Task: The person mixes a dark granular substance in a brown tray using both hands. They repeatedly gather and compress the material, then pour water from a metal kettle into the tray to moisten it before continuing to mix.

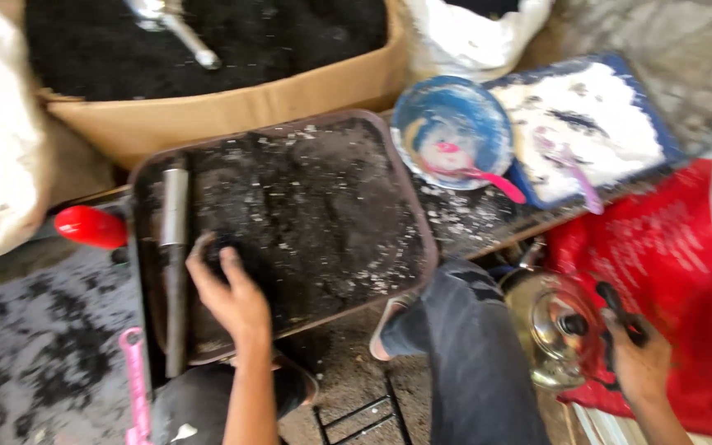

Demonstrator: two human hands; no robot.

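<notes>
Left hand (228, 292) curled round a dark lump (226, 251) inside the black-dusted tray (422, 247), metal rod (173, 247) just left of that grip, right hand (638, 356) apparently closed on a black handle (620, 317), steel kettle (550, 325) just left of it, red cloth (686, 272) beneath.

Whole frame motion-blurred; left hand (228, 292) covers a dark lump in the tray (418, 222), fingertips smeared, contact unclear; right hand (638, 358) holds a black object, kind unreadable, its grip blurred; both forearms cut by bottom edge; metal scoop (176, 29) cut by top edge; cardboard box (232, 103) top cropped; pink tool (135, 383) runs off the bottom; kettle (554, 325) partly hidden behind knee (463, 330).
</notes>
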